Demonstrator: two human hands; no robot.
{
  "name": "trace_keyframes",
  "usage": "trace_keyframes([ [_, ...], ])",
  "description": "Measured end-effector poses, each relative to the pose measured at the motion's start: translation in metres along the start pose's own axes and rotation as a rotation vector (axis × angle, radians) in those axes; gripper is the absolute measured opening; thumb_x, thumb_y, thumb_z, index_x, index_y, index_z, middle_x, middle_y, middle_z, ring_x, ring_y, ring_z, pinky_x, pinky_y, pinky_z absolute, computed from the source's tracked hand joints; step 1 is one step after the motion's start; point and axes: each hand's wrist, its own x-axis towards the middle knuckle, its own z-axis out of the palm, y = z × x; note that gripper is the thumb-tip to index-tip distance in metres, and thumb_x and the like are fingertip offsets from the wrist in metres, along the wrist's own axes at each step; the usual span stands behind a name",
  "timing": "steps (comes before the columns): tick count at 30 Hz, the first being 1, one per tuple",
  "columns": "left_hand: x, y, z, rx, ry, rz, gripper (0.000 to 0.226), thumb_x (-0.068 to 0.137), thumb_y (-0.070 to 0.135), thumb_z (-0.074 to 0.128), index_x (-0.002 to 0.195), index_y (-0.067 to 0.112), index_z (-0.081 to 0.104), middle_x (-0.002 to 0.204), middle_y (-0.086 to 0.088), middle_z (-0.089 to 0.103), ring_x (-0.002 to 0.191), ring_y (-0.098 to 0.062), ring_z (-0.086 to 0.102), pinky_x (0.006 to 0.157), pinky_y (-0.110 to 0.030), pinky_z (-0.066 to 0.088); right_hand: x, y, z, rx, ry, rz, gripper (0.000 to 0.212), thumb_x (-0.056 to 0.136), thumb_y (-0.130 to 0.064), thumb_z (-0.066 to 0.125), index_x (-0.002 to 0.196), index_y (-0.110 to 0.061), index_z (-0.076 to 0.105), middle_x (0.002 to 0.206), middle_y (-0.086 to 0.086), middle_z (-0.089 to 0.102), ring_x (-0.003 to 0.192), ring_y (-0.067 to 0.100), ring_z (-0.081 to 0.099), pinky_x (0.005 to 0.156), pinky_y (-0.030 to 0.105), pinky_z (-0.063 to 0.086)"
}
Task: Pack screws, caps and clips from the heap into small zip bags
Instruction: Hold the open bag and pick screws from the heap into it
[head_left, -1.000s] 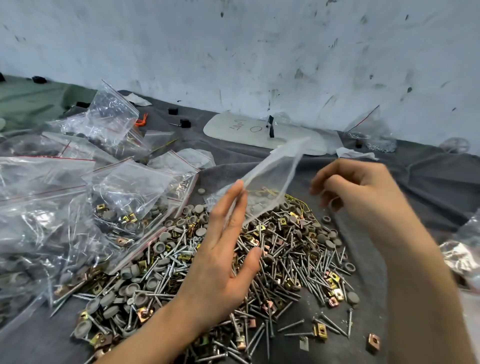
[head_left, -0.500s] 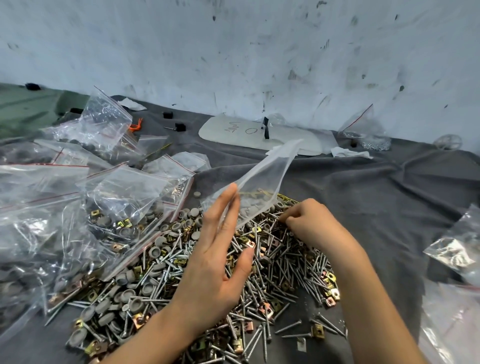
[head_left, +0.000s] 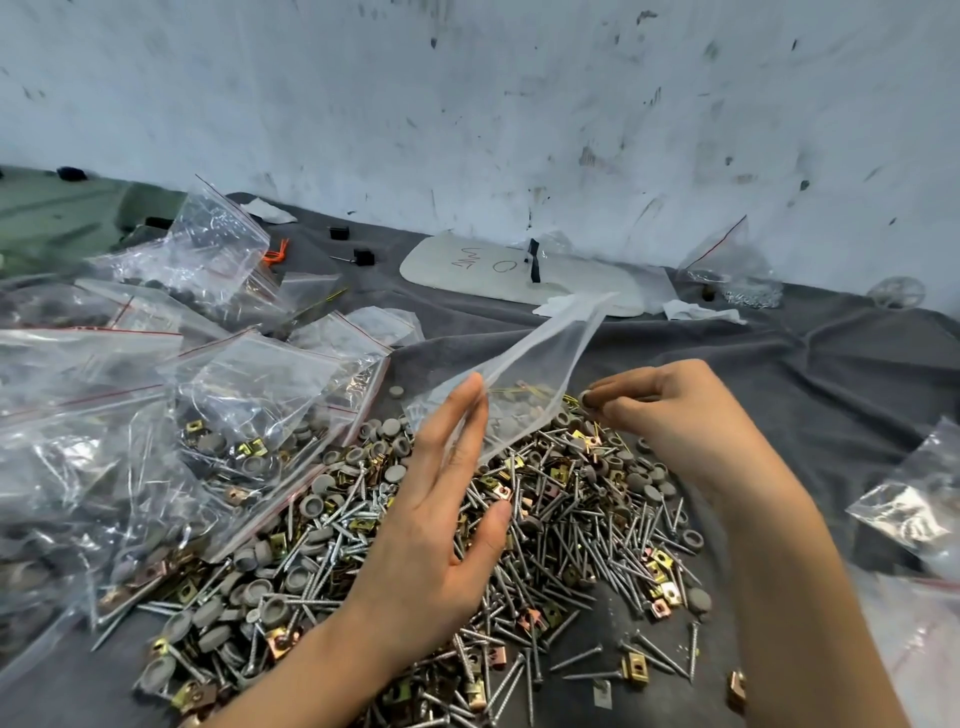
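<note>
A makeshift packing workshop is suggested; a heap of screws, caps and clips (head_left: 519, 530) is spread on grey cloth (head_left: 779, 374); a scuffed wall (head_left: 519, 130) is seen behind filled zip bags (head_left: 156, 415).

A pale board (head_left: 498, 270) lies on grey cloth (head_left: 779, 374) beside the scuffed wall (head_left: 467, 104).

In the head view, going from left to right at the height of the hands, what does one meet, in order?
Filled zip bags → left hand → small zip bag it holds → grey cap → right hand pinching it → crumpled bag at the edge.
</note>
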Motion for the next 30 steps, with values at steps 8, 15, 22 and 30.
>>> trace_keyframes([
  [8,0.001,0.002,-0.002,0.012,-0.017,0.000,0.067,0.096,0.035,0.042,0.151,0.003,0.021,0.160,0.005,0.011,0.147,-0.005,0.011,0.114,-0.011,0.009,-0.041,-0.039,-0.036,0.268,-0.512,-0.340,0.025,0.081,-0.005,0.062,0.096,-0.018,0.078,0.111,-0.004,0.067,0.063,0.011,0.060,0.053,0.016,0.044],
  [15,0.000,0.003,-0.001,0.017,-0.051,0.022,0.071,0.094,0.033,0.047,0.151,0.001,0.019,0.161,0.002,0.007,0.147,-0.006,0.010,0.116,-0.014,0.007,-0.035,-0.034,-0.015,-0.090,-0.563,-0.258,0.049,0.091,-0.005,0.055,0.130,-0.035,0.054,0.145,-0.034,0.029,0.102,-0.004,0.061,0.090,0.020,0.049],
  [22,-0.002,0.000,0.001,0.033,-0.016,0.015,0.072,0.092,0.028,0.048,0.151,0.000,0.018,0.162,0.000,0.006,0.147,-0.003,0.009,0.107,0.000,0.011,-0.023,-0.021,-0.033,0.162,-0.118,-0.210,0.031,0.084,-0.001,0.049,0.078,-0.020,0.073,0.078,0.010,0.072,0.070,0.028,0.060,0.060,0.042,0.043],
  [30,-0.002,-0.002,0.002,0.037,-0.040,0.038,0.071,0.093,0.028,0.048,0.152,0.002,0.019,0.162,0.002,0.007,0.147,-0.004,0.010,0.113,-0.009,0.008,0.009,0.026,0.001,-0.485,-0.403,0.224,0.030,0.090,-0.008,0.045,0.094,-0.021,0.073,0.091,0.003,0.068,0.084,0.022,0.063,0.067,0.029,0.048],
])
